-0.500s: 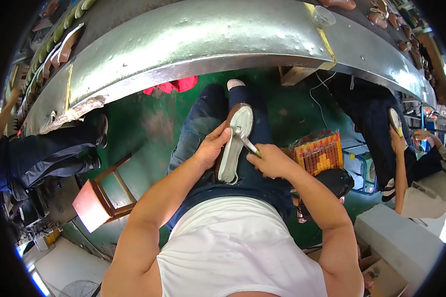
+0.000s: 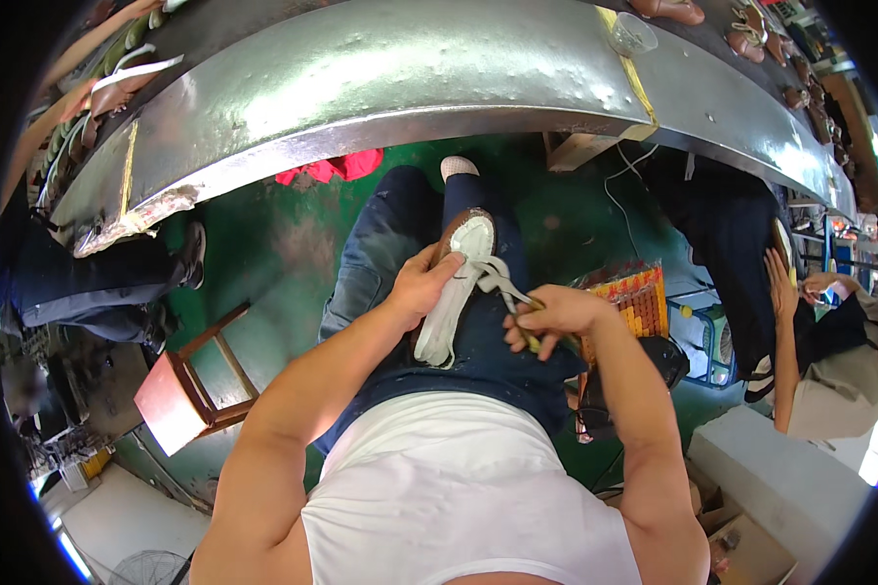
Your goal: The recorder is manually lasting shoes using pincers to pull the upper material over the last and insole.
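Observation:
A brown shoe (image 2: 473,237) rests sole-up across my thighs, its pale underside facing me. My left hand (image 2: 424,283) is closed around its left side, thumb pressed on the white sole area. From the middle of the sole a loose white strip (image 2: 495,273) rises and curls over to the right. My right hand (image 2: 556,317) grips a slim metal tool that looks like pliers (image 2: 523,304), whose jaws are at the strip's end. The fingers partly hide the handles.
A metal-covered bench (image 2: 380,83) arcs across the far side, with shoes (image 2: 127,83) at its left. A wooden stool (image 2: 180,400) stands left; a beaded seat mat (image 2: 634,302) lies right. Co-workers are at both sides; one person's hand (image 2: 780,283) touches a shoe at right.
My right hand has drawn back from the sole, toward the right and nearer me. The white strip now stands out as a loose loop. A co-worker's arms have come in at the far left.

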`<state>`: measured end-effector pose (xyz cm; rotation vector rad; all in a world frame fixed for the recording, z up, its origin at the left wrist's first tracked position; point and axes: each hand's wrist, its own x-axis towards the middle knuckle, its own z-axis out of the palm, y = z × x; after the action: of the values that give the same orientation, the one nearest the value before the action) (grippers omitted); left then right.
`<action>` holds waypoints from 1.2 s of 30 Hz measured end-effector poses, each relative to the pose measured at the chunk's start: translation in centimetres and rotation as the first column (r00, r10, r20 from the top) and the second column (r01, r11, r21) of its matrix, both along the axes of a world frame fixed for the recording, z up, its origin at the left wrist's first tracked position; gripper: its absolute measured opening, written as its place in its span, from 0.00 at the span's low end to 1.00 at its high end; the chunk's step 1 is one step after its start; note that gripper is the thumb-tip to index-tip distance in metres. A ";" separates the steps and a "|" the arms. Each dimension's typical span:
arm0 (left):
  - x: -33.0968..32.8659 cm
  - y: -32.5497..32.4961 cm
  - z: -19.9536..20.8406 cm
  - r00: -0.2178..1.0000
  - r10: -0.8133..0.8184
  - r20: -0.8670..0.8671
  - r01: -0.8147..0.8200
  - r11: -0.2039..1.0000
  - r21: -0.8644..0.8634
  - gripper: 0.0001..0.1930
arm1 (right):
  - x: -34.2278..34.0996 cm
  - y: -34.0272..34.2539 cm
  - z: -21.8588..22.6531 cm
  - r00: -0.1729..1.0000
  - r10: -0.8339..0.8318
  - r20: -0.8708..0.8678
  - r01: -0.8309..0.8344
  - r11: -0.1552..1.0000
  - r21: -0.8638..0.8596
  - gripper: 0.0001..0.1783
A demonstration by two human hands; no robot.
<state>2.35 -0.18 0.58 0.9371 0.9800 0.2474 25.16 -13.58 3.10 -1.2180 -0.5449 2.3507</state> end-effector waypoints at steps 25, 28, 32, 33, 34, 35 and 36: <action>-0.2 4.2 1.2 0.925 -0.370 -0.084 0.330 0.895 -0.300 0.24 | -7.3 -0.2 3.8 0.283 -0.152 0.947 -0.767 0.558 0.319 0.19; -0.2 4.1 1.2 0.936 -0.345 -0.068 0.313 0.907 -0.283 0.22 | -7.2 -2.0 2.1 0.409 -0.294 0.864 -0.650 0.571 0.502 0.19; -0.4 1.7 1.3 0.944 -0.326 0.058 0.330 0.940 -0.090 0.30 | -6.8 -3.0 3.4 0.353 -0.134 0.926 -0.638 0.689 0.343 0.21; -1.2 0.8 1.2 0.932 -0.354 0.072 0.353 0.935 0.027 0.33 | -6.5 -2.6 3.6 0.349 -0.012 0.937 -0.639 0.728 0.248 0.22; -2.3 0.3 1.1 0.920 -0.383 0.083 0.369 0.918 0.147 0.37 | -6.3 -2.6 3.7 0.342 -0.029 0.939 -0.633 0.732 0.253 0.22; -2.9 0.2 0.6 0.915 -0.393 0.096 0.382 0.917 0.113 0.39 | -6.6 -2.7 3.8 0.345 -0.037 0.938 -0.653 0.708 0.268 0.22; -3.4 -0.5 -1.9 0.933 -0.340 0.120 0.307 0.923 0.231 0.38 | -6.9 -2.7 3.8 0.343 -0.049 0.938 -0.677 0.679 0.283 0.22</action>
<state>-1.07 -0.65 -1.32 1.2379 0.6462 0.1426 18.21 -16.24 6.90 -2.0516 -1.9889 1.1640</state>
